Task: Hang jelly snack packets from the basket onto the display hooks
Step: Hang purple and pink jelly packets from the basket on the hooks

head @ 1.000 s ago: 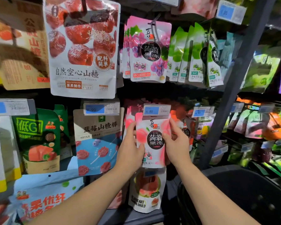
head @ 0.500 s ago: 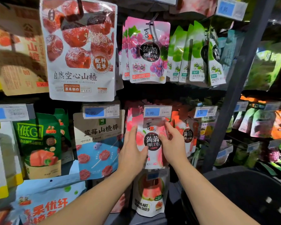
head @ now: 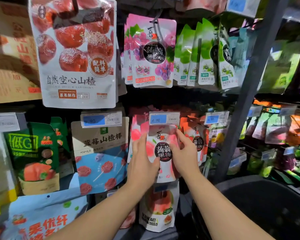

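At the left of the frame, a green bag [head: 33,153] is hanging below a blurred label. Above and just right of it, a large hawthorn bag [head: 76,58] is running out of the top of the frame.

In the lower middle, the left hand [head: 142,163] is gripping the left edge of the peach jelly packet [head: 163,151]. Its thumb is lying across the front, while its fingers are reaching up along the edge, so how far they are going behind it is hard to make out.

The packet is being held upright in the middle row, its top tucking under a blue price tag [head: 164,118]. The tag is hiding the hook, so it is impossible to tell whether the packet is sitting on it.

The right hand [head: 184,153] is pinching the packet's right edge, thumb on the front and index finger pointing up toward the top corner. It is covering part of a similar packet behind.

At the lower right, the dark basket [head: 267,205] is blurring into shadow. Its inside is unreadable and the frame edge is cutting it off.
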Demonstrator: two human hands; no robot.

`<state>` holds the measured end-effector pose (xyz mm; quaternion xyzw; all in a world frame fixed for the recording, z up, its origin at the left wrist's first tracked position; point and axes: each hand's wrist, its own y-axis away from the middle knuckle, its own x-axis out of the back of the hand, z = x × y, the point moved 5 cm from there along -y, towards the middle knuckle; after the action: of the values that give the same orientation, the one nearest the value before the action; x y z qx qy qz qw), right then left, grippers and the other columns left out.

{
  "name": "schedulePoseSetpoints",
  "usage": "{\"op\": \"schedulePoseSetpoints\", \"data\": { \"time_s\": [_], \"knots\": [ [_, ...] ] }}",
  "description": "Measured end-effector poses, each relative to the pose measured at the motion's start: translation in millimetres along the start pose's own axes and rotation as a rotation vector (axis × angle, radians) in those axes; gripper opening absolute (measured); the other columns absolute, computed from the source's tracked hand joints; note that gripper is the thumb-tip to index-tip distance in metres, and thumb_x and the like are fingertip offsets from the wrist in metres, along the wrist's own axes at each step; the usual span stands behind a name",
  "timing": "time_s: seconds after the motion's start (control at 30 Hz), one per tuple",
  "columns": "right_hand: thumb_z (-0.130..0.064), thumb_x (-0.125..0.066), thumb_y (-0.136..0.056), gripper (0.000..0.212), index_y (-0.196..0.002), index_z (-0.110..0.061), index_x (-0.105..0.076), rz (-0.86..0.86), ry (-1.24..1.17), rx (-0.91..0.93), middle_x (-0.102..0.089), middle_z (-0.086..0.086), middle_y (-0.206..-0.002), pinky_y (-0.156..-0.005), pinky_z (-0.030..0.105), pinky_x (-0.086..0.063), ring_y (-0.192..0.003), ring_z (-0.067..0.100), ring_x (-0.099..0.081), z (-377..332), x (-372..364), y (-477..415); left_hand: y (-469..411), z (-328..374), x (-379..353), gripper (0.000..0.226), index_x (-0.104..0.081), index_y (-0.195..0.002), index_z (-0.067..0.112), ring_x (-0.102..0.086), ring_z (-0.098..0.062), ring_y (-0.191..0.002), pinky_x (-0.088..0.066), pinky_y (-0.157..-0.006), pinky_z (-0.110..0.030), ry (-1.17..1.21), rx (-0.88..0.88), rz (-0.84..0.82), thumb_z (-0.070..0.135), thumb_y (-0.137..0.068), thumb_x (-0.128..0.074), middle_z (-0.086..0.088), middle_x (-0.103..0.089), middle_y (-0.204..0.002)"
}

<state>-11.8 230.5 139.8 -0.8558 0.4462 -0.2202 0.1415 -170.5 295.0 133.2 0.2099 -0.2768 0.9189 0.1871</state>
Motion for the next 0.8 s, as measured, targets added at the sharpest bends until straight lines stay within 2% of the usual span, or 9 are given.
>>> {"op": "schedulePoseSetpoints", "data": {
  "time_s": [0.07,0.13,0.23,0.3,0.43,0.53,0.63,0.73,0.8],
  "knots": [
    [-0.024,-0.061,-0.101,0.052,-0.150,-0.034,-0.048,-0.017,-0.019,-0.005,-0.058,-0.018,-0.133,-0.106,0.022,-0.042,-0.124,-0.005,-0.051,0,-2,1,2,-3,1,0.093,-0.006,-0.157,0.048,-0.052,0.001,-0.077,-0.056,-0.068,-0.032,-0.004,0.014,0.002,0.019,-0.092,-0.066,0.011,-0.026,-0.150],
    [-0.020,-0.062,-0.100,0.053,-0.150,-0.033,-0.049,-0.028,-0.035,0.000,-0.057,-0.019,-0.135,-0.104,0.019,-0.041,-0.124,-0.008,-0.050,-2,-3,2,3,-5,4,0.089,-0.010,-0.158,0.043,-0.049,-0.004,-0.089,-0.055,-0.078,-0.036,-0.004,0.026,0.013,0.021,-0.092,-0.065,0.014,-0.027,-0.147],
    [-0.022,-0.060,-0.102,0.050,-0.150,-0.032,-0.050,-0.023,-0.047,0.014,-0.056,-0.023,-0.131,-0.097,0.011,-0.038,-0.118,-0.017,-0.048,-5,-5,1,2,-4,7,0.087,-0.013,-0.157,0.040,-0.052,-0.010,-0.107,-0.052,-0.084,-0.037,0.002,0.020,0.042,0.022,-0.091,-0.066,0.013,-0.029,-0.144],
    [-0.022,-0.060,-0.102,0.050,-0.150,-0.030,-0.050,-0.015,-0.054,0.024,-0.056,-0.020,-0.131,-0.099,0.011,-0.038,-0.118,-0.016,-0.048,-8,-5,-1,0,-3,8,0.088,-0.013,-0.157,0.040,-0.053,-0.013,-0.113,-0.053,-0.086,-0.040,0.009,0.014,0.056,0.022,-0.090,-0.068,0.012,-0.030,-0.141],
    [-0.017,-0.061,-0.100,0.053,-0.150,-0.030,-0.050,-0.004,-0.056,0.030,-0.057,-0.019,-0.129,-0.103,0.016,-0.041,-0.119,-0.012,-0.050,-9,-2,-2,-2,-4,4,0.092,-0.007,-0.156,0.045,-0.056,-0.018,-0.111,-0.055,-0.086,-0.048,0.010,0.018,0.044,0.025,-0.090,-0.067,0.009,-0.029,-0.145],
    [-0.020,-0.061,-0.100,0.053,-0.149,-0.035,-0.050,-0.018,-0.043,0.024,-0.060,-0.015,-0.132,-0.107,0.029,-0.047,-0.123,-0.001,-0.054,-4,0,0,-2,-5,-1,0.091,-0.006,-0.159,0.040,-0.051,-0.010,-0.096,-0.055,-0.085,-0.043,-0.019,0.043,0.010,0.027,-0.092,-0.066,0.008,-0.019,-0.158],
    [-0.022,-0.060,-0.101,0.051,-0.148,-0.036,-0.051,-0.020,-0.036,0.036,-0.061,-0.014,-0.130,-0.106,0.033,-0.050,-0.121,0.000,-0.055,-1,0,-1,-1,-7,-3,0.090,-0.007,-0.160,0.038,-0.053,-0.011,-0.100,-0.054,-0.086,-0.041,-0.010,0.041,0.015,0.026,-0.093,-0.066,0.009,-0.019,-0.158],
    [-0.022,-0.060,-0.101,0.052,-0.151,-0.031,-0.048,-0.029,-0.033,0.037,-0.058,-0.015,-0.133,-0.107,0.025,-0.044,-0.124,-0.002,-0.051,-1,-4,3,-4,-11,0,0.088,-0.011,-0.158,0.039,-0.052,-0.017,-0.123,-0.054,-0.092,-0.045,-0.003,0.025,0.043,0.024,-0.092,-0.067,0.012,-0.022,-0.152],
    [-0.019,-0.064,-0.099,0.063,-0.156,-0.030,-0.040,-0.069,-0.021,-0.004,-0.052,-0.020,-0.132,-0.101,0.015,-0.038,-0.121,-0.009,-0.048,4,-10,7,-6,-15,0,0.089,-0.011,-0.157,0.040,-0.055,-0.019,-0.119,-0.055,-0.088,-0.046,-0.047,0.010,0.058,0.023,-0.091,-0.068,0.012,-0.024,-0.148]
  ]
}}
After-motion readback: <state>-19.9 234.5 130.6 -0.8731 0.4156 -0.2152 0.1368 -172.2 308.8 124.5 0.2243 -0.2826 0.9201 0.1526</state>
